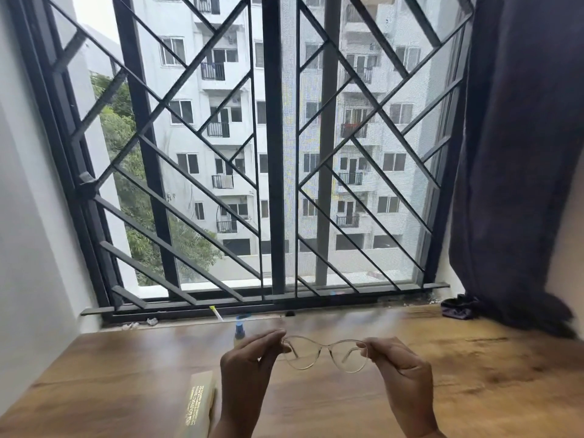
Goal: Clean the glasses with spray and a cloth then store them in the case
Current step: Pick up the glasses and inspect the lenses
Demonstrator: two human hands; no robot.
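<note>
Both hands, left hand (pixel 249 358) and right hand (pixel 398 365), pinch the glasses (pixel 325 354) at the frame's outer ends, above the table (pixel 126 358). They look light and fragile; holding by the frame keeps the lenses unsmudged.

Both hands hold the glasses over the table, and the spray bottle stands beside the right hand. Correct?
Not quite: the head view shows the spray bottle beyond the left hand, not the right hand; both hold the glasses over the table.

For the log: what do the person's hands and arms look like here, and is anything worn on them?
The left hand and right hand are both bare, with no gloves. No ring, watch or bracelet can be made out, though the picture is slightly blurred. The wrists and the bit of forearm in view show no sleeve.
</note>
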